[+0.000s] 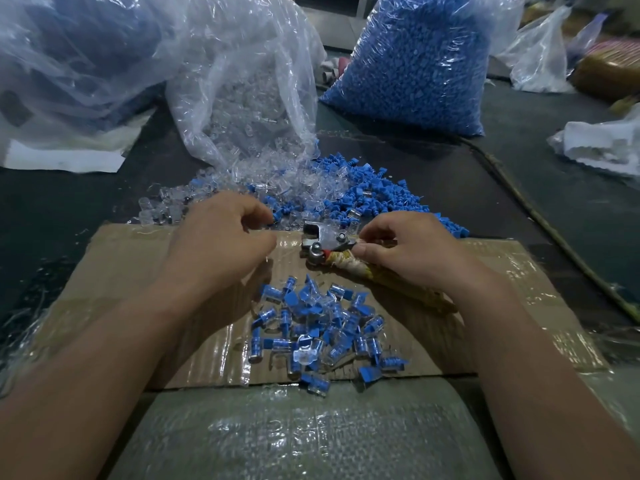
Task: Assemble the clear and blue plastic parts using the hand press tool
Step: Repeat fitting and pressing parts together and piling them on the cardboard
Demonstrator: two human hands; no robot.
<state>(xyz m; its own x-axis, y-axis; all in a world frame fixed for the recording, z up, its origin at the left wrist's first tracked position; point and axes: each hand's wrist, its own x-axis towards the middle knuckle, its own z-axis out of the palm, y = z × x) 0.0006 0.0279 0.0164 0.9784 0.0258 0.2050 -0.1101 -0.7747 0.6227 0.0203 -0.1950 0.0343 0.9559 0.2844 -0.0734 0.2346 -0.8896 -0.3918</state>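
The right hand (408, 251) gripped the cloth-wrapped handle of the grey metal hand press tool (323, 241), fingers and thumb curled round the wrapping just behind the metal head. The tool lay low over the far edge of the brown cardboard sheet covered in clear tape (138, 268), its head pointing left. The left hand (221, 237) was just left of that head, fingers curled in toward the thumb at the near edge of the loose parts. Whether it pinched a piece could not be told, since the fingertips hid what lay between them. Beyond both hands, a spill of small clear plastic caps (242, 183) lay to the left and a heap of loose blue plastic plugs (381, 192) to the right, the two mingling in the middle. Near the person, between the forearms, a pile of joined clear-and-blue pieces (318, 327) rested on the cardboard. Farther off stood an open clear plastic bag of clear caps (242, 98) and, to its right, a full clear bag of blue plugs (415, 64) — both on the dark tabletop (554, 188). A sheet of bubble wrap (294, 434) lay nearest.
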